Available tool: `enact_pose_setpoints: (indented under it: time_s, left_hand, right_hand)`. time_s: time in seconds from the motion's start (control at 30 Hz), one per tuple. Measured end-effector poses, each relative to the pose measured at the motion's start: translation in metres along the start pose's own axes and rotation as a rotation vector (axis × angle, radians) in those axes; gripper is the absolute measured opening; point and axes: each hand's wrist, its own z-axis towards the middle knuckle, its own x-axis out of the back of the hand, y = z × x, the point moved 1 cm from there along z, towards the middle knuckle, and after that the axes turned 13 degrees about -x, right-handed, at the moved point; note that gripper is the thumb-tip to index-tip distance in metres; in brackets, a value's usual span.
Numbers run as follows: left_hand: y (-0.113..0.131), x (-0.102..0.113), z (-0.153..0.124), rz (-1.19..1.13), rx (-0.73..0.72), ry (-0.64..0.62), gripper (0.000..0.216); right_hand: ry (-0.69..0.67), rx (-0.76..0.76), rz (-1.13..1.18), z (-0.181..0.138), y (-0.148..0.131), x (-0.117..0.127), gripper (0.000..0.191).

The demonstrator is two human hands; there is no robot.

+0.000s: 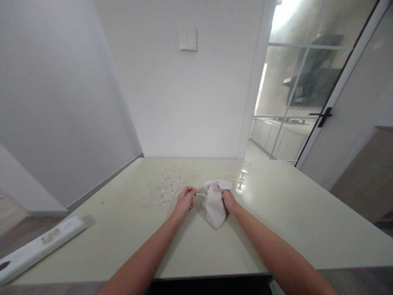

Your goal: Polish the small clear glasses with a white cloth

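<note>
My left hand is closed around the stem end of a small clear stemmed glass, which lies tilted sideways over the table. A white cloth covers the bowl end of that glass and hangs down in a fold. My right hand grips the cloth, its fingers partly hidden in the bunched fabric. Left of my hands, several clear stemmed glasses stand in a group. Another stemmed glass stands alone, upright, just beyond my right hand.
The pale table reaches back to a white wall with a light switch. A long white bar-shaped object lies over the table's left front edge. At the right is a glass-paned door with a black handle.
</note>
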Motion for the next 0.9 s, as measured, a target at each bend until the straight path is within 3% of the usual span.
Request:
enact_pose_setpoints:
  time_s: [0.1, 0.2, 0.4, 0.53, 0.67, 0.9]
  left_hand:
    - [-0.001, -0.001, -0.001, -0.09, 0.088, 0.004, 0.027]
    - [-0.002, -0.002, -0.002, -0.06, 0.071, -0.03, 0.026]
    - [-0.001, -0.002, -0.003, 0.122, -0.114, -0.165, 0.024]
    - [0.002, 0.0, -0.006, 0.229, -0.243, -0.238, 0.024]
    - [0.002, 0.002, -0.006, 0.258, -0.28, -0.254, 0.024]
    - [0.0, 0.0, -0.004, 0.214, -0.224, -0.215, 0.025]
  right_hand:
    - [-0.012, 0.014, 0.031, 0.0, -0.001, 0.0, 0.033]
    - [-0.038, 0.053, 0.025, -0.004, -0.007, 0.0, 0.034]
    - [-0.257, 0.182, -0.181, -0.015, -0.019, 0.001, 0.032]
    - [-0.248, 0.245, -0.253, -0.011, -0.015, 0.007, 0.032]
    - [-0.235, 0.269, -0.299, -0.005, -0.012, 0.012, 0.034]
    - [-0.349, 0.268, -0.381, -0.001, -0.01, 0.014, 0.039]
